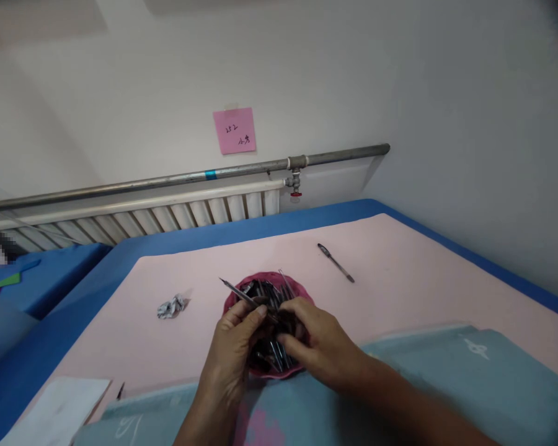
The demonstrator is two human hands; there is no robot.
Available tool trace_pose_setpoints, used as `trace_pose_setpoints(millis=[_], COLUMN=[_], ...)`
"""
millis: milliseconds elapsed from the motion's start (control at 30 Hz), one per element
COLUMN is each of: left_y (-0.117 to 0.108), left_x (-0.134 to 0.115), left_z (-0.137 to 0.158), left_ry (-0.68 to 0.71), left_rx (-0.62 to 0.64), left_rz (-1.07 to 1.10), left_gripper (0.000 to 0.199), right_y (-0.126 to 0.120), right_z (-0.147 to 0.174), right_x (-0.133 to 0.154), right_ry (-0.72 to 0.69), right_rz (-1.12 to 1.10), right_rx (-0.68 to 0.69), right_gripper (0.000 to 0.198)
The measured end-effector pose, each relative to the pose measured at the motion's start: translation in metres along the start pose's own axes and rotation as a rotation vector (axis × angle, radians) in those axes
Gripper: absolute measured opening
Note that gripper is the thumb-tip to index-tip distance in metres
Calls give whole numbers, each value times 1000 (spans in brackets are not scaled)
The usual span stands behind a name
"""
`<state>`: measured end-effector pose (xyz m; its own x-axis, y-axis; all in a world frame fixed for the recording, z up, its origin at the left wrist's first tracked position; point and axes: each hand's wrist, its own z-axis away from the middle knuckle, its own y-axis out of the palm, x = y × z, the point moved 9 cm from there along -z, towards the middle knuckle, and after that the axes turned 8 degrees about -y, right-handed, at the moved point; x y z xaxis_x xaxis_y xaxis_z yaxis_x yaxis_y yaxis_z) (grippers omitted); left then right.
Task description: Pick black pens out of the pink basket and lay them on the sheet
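A round pink basket (302, 288) filled with dark and silvery pens (279, 356) stands in front of me. My left hand (235, 337) is closed over its left side, pinching a slim pen (239, 293) between thumb and fingers. That pen slants up to the left, its pointed tip clear of the basket's rim. Over the right side, my right hand (318, 337) has curled fingers close to the pen's lower end. What lies between those fingers is dark and partly hidden, and I cannot make it out.
A single pen (336, 263) lies behind the basket to the right, and a crumpled grey scrap (172, 306) to the left. White paper (60, 409) and a small dark piece (121, 391) are at front left. Blue-green cloth (428, 378) covers the near edge. A radiator (204, 207) is behind.
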<state>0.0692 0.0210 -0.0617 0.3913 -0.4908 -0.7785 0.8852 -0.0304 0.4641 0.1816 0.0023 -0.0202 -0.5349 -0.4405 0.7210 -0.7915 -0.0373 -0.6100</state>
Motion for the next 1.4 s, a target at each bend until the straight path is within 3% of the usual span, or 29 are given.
trace_pose_setpoints(millis=[267,567,900,967,1100,1167,1267,1400], left_y=[-2,0,11,1,-37,-55,-73,-78], left_x=[-1,0,6,-8,-51,-64,-72,-73], left_z=[-3,-2,0,0,4,5,5,0], left_ry=[25,23,25,93,306,350,379,395], left_rx=[4,14,89,19,-237,-346,-441,-483], left_rz=[-11,-77,-217,-251,-285,-338,-444,-670], left_gripper=[27,28,29,30,27,26,28,27], right_y=[-1,3,-1,-3,-12,-18,-25,-28], right_z=[-1,0,-1,-1,-3,-4,-5,-6], right_x=[3,-6,-1,-7,-19,-21,-20,-22], right_ry=[-13,103,55,101,179,177,147,133], right_rz=[-1,-121,-29,-86,-158,-154,-141,-147], right_rx=[5,27,1,-15,-72,-102,-146,-170], right_gripper=[24,18,17,19,18,19,19,18])
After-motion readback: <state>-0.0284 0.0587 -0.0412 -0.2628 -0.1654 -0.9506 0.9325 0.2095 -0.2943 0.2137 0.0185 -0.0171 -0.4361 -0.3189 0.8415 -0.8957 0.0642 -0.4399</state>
